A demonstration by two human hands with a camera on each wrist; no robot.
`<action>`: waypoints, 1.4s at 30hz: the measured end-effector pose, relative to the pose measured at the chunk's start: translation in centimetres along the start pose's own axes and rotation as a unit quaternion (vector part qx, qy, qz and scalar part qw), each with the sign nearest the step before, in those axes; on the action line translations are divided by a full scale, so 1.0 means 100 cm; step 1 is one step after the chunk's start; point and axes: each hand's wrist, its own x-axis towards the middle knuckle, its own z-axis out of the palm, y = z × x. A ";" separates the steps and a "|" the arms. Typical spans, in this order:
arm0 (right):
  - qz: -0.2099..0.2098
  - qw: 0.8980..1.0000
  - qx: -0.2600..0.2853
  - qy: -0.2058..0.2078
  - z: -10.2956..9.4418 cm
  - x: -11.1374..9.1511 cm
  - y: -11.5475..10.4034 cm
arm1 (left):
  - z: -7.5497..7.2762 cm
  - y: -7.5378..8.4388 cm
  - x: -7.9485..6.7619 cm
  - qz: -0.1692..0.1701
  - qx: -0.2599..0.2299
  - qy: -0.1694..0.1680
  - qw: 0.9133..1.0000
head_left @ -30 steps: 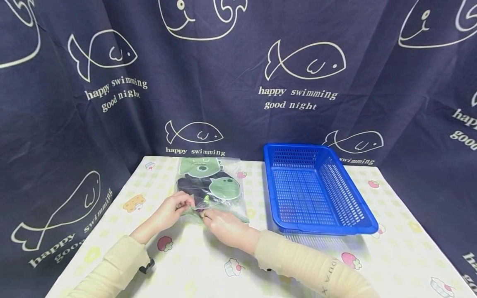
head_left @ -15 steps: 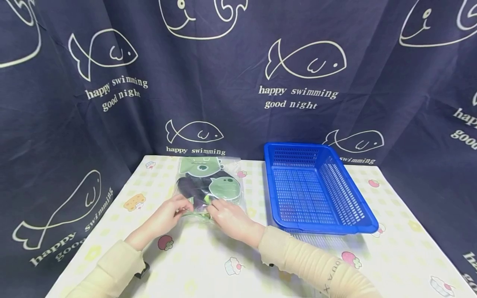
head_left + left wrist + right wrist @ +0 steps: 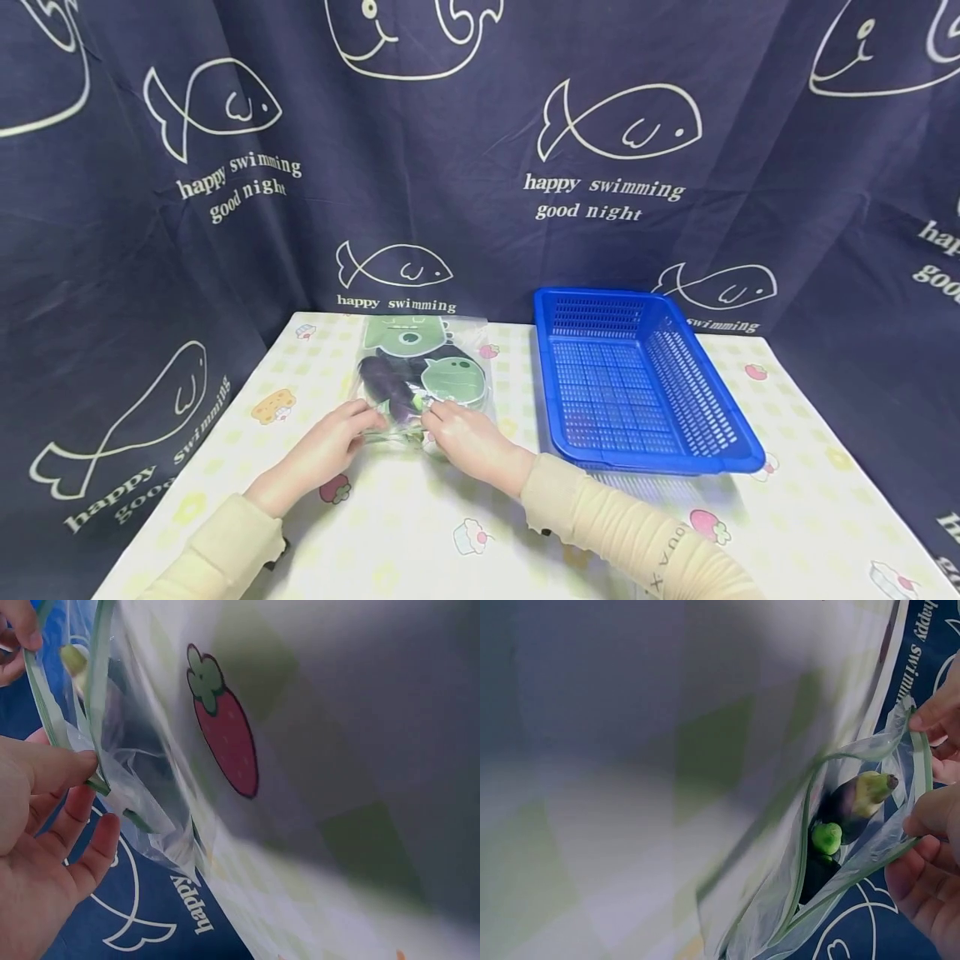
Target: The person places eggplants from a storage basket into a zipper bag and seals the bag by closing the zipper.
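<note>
A clear zip bag (image 3: 468, 408) with green cartoon prints lies on the table in the head view. Its mouth, edged with green zip strips (image 3: 808, 832), gapes in the right wrist view. Inside it are a dark purple eggplant (image 3: 846, 811) with a pale green stem end and a second dark vegetable with a bright green stem end (image 3: 826, 838). My left hand (image 3: 341, 437) pinches the zip edge at the left between thumb and fingers. Farther right along the same edge, my right hand (image 3: 474, 442) pinches the strip.
To the right of the bag stands a blue perforated plastic basket (image 3: 558, 433). The table wears a pale checked cloth (image 3: 405, 533) printed with strawberries and cupcakes. A navy curtain (image 3: 480, 208) with white fish drawings hangs behind the table's far edge.
My right hand has moved slightly up and away from the left hand along the bag's edge. The eggplant now shows more clearly inside. The basket has not moved.
</note>
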 end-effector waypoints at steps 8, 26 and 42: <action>-0.002 1.000 0.008 0.001 0.000 0.000 0.001 | -0.005 -0.006 -0.013 -0.014 0.014 -0.001 1.000; -0.021 1.000 0.018 0.008 0.000 -0.004 -0.003 | -0.009 -0.022 -0.032 0.043 0.096 0.101 0.989; -0.041 0.999 -0.019 0.003 -0.005 0.033 -0.039 | -0.008 -0.023 -0.032 0.019 0.074 0.099 0.992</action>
